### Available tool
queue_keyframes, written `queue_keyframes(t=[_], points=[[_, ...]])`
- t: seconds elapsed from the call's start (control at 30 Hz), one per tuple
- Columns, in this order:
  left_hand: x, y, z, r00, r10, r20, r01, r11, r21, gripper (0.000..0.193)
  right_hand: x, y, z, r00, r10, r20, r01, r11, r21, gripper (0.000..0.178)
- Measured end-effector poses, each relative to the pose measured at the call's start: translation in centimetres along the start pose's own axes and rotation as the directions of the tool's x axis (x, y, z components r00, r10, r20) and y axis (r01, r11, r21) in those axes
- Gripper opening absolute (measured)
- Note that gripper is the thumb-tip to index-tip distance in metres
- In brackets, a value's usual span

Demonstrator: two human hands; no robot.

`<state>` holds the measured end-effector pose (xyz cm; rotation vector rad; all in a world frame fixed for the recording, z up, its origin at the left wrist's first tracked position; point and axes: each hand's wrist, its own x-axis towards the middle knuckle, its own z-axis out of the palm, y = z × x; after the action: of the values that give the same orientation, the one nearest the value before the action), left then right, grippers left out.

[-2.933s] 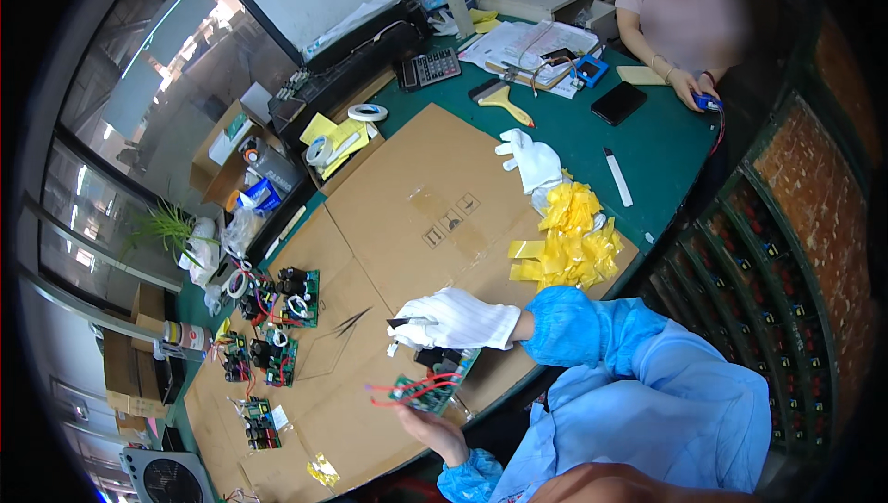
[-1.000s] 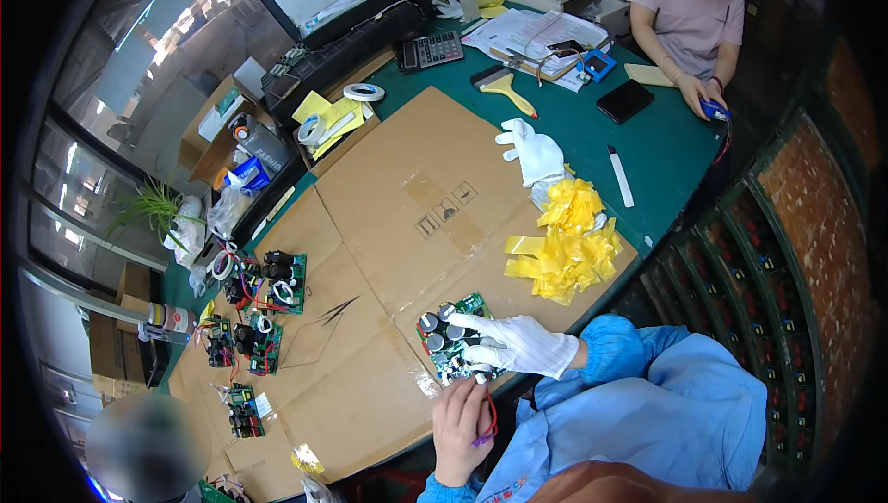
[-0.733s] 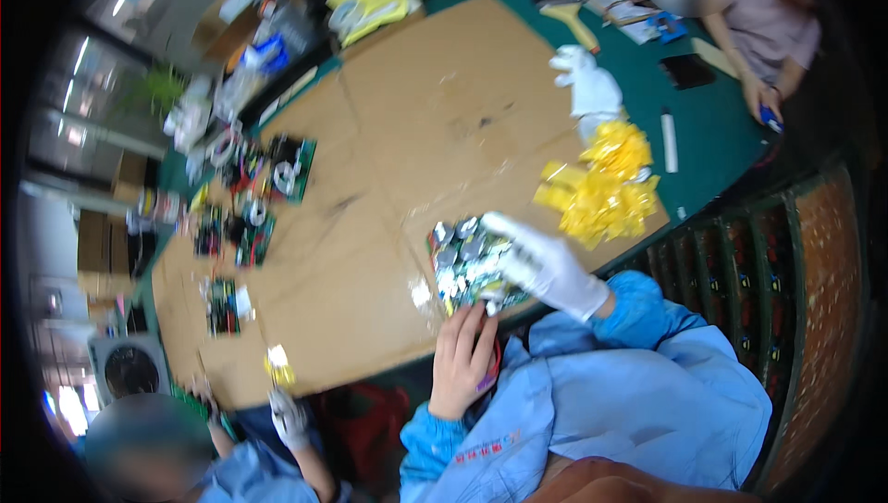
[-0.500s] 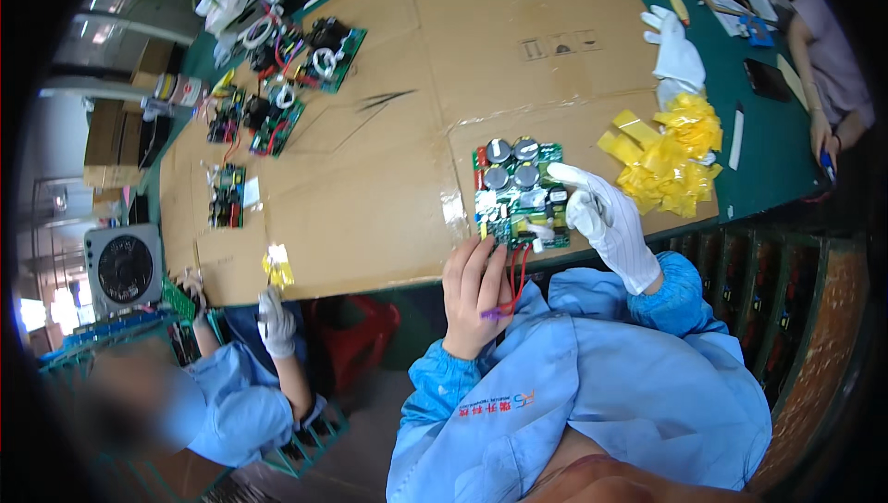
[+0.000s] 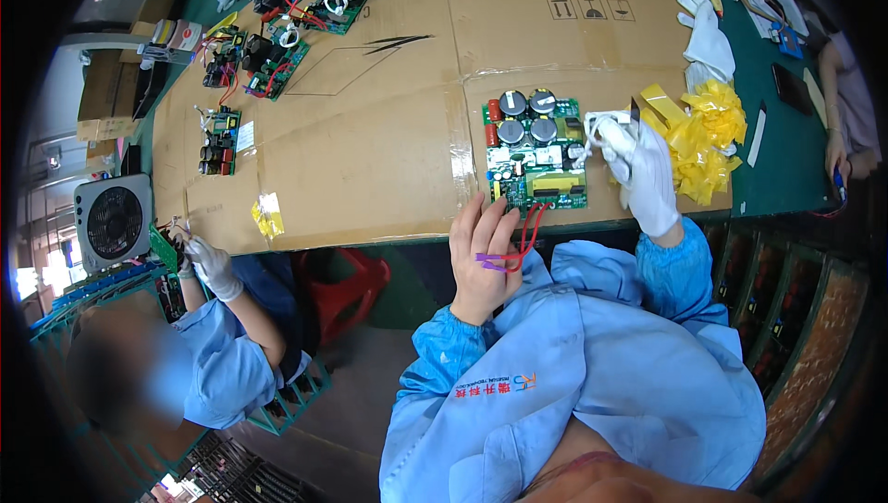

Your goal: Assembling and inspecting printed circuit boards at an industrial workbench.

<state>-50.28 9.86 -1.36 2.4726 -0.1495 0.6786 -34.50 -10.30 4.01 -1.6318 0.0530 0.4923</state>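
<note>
A green circuit board with several black round capacitors lies on the cardboard in front of me. My bare left hand rests its fingertips at the board's lower left edge, fingers stretched and slightly apart. Red wires with purple ends run from the board across that hand. Beside the board's right edge, my right hand wears a white glove, its fingers curled together on a looped white wire. A small dark sliver shows above those fingers; its kind is unclear.
Crumpled yellow tape pieces and a white glove lie at right. More boards stand at far left, near black tweezers. A co-worker sits at left by a fan; another person's hand shows at right.
My right hand has moved off the board to its right side, its fingers now curled around the white wire. My left hand stays at the board's edge. The view has shifted slightly.
</note>
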Motion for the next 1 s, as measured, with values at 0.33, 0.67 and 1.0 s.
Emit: queue_keyframes(t=[0.33,0.67,1.0], points=[[1.7,2.0,-1.5,0.996,-0.008,-0.086,0.0,0.995,-0.096,0.06,-1.8,1.3,-0.5,0.997,-0.051,0.056,0.028,0.934,0.355,0.038],[3.5,6.9,-1.2,0.923,0.364,0.125,-0.37,0.928,0.036,0.04,-4.3,-0.1,-2.7,0.999,0.031,-0.011,-0.031,1.0,-0.002,0.041],[5.4,4.9,1.9,0.95,0.008,0.312,-0.153,0.884,0.442,0.058,-4.7,3.3,-2.9,0.914,-0.378,0.15,0.391,0.717,-0.577,0.036]])
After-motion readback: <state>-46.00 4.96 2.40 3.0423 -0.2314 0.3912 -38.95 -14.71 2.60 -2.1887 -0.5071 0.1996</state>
